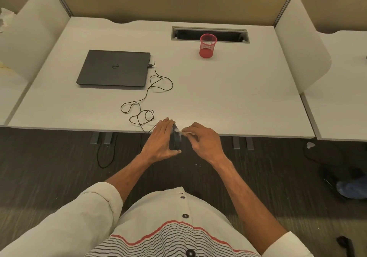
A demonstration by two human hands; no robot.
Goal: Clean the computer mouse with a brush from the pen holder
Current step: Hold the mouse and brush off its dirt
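My left hand (161, 140) grips a dark computer mouse (175, 138), held on edge just off the front edge of the desk. Its thin black cable (148, 89) loops across the desk to a closed laptop. My right hand (204, 141) is closed around a small brush (185, 132) with a pale handle. The brush's light tip touches the upper end of the mouse. A red mesh pen holder (207, 45) stands far back on the desk with nothing sticking out of it.
A closed dark laptop (114, 69) lies at the left of the white desk (238, 97). A cable slot (210, 34) opens behind the pen holder. White side dividers (301, 44) flank the desk. Dark shoes (351, 189) lie on the carpet at right.
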